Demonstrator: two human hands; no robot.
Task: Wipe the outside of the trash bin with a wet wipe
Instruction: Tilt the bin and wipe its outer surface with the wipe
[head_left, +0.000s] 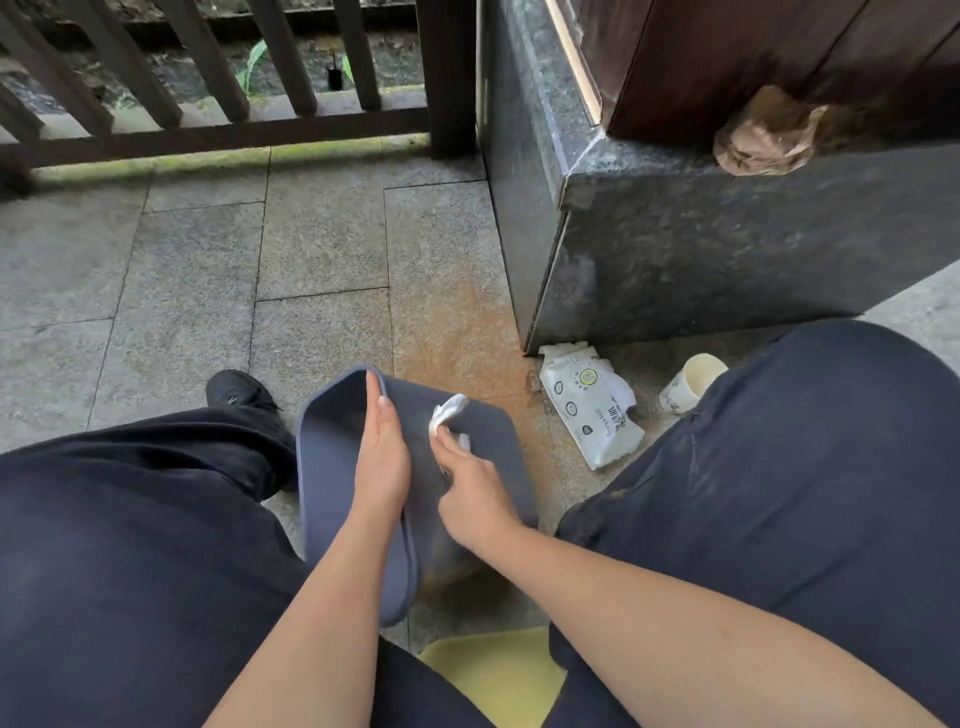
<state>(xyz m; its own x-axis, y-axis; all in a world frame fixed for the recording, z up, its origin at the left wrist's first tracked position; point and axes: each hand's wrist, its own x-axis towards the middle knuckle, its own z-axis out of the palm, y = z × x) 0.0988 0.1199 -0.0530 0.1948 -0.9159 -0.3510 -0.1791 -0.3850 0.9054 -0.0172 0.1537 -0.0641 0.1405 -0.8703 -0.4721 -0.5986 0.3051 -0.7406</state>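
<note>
A dark grey trash bin (488, 452) lies tipped on its side on the stone floor between my knees, with its open mouth facing left. My left hand (382, 452) rests on the bin's rim, fingers straight along the edge and thumb on the outer wall. My right hand (470, 493) pinches a crumpled white wet wipe (447, 413) and presses it against the bin's upper outer wall.
A white pack of wet wipes (589, 410) lies on the floor to the right, beside a toppled cream cup (693, 382). A dark granite plinth (675, 249) stands at the back right, with a wooden railing (223, 124) behind. A yellow pad (498, 675) lies under me.
</note>
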